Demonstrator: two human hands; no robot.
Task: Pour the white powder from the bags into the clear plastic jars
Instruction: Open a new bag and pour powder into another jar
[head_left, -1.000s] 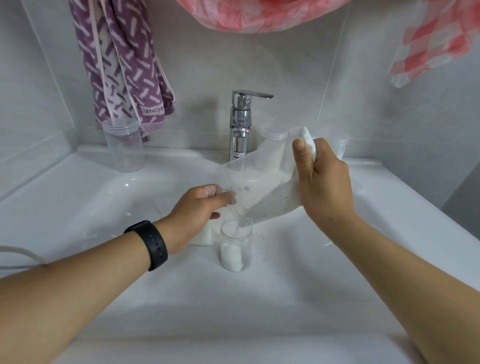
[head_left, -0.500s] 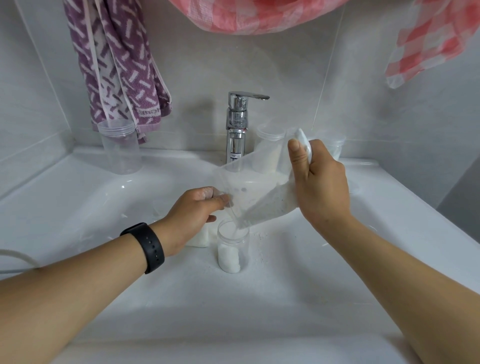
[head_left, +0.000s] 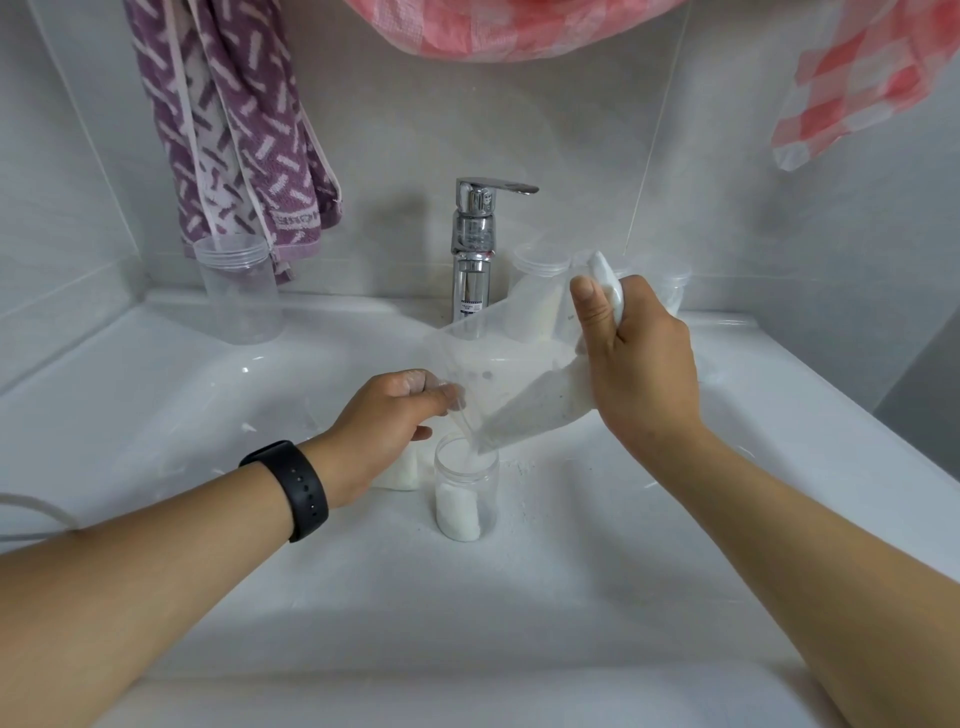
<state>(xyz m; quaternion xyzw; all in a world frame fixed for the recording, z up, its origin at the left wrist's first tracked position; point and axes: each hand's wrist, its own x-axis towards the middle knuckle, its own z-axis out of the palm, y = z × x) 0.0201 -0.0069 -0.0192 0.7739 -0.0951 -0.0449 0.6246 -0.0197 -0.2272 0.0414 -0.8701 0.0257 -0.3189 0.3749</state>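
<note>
Head view gives me a clear plastic bag of white powder held tilted over the white sink basin, its long axis running from upper right down to lower left, with the open lower corner pointing down into the mouth of a small clear plastic jar. That jar stands upright in the middle of the basin, just in front of my left hand, and I see white powder piled in its lower part. My right hand grips the bunched upper end of the bag, fingers curled round it and thumb lying along the near side. My left hand pinches the bag's lower edge near the spout, fingers closed on the film; their tips are hidden behind the hand and the plastic. The bag's upper half is nearly see-through and hard to trace against the basin. A second white packet lies beside the jar, mostly covered by my left hand. One tall empty clear jar stands at the back left under a purple patterned towel. Behind the bag, to the right of the chrome tap, another clear jar is partly hidden.
</note>
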